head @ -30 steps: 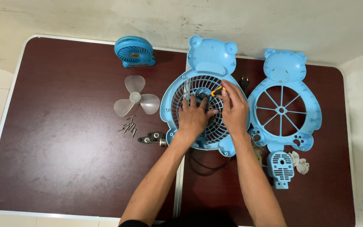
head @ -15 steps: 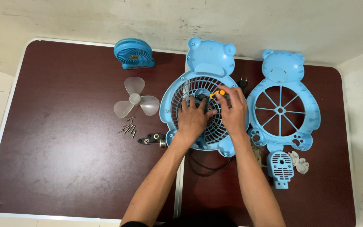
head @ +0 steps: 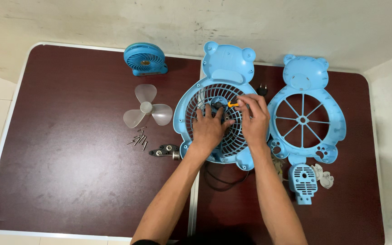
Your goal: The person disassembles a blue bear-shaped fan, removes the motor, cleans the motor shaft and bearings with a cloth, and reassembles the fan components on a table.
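Seen from above, two bare hands work on a blue bear-shaped fan housing point(head: 225, 90) lying flat on a dark maroon bench point(head: 69, 181). The left hand point(head: 209, 129) rests spread and open on the round grille, fingers flat, pressing it down without gripping anything. Just beside it, the right hand point(head: 254, 119) pinches a small orange-handled tool point(head: 233, 104) at the grille's centre, the tip pointing toward the left hand.

The fan is in pieces. To the right of the right hand lies a second bear-shaped frame point(head: 306, 113) with open spokes, and nearer the person a small blue vented cover point(head: 303, 182) and white paw-shaped pieces point(head: 322, 175). Left of the left hand lie a translucent three-blade propeller point(head: 147, 111), a loose pile of screws point(head: 139, 139) and a small black metal bracket point(head: 165, 150). Farther off stands a small round blue fan point(head: 145, 59). A black cord point(head: 218, 179) runs out from under the housing, between the forearms.

With screws, blade and covers all lying loose, much of the work looks unfinished.
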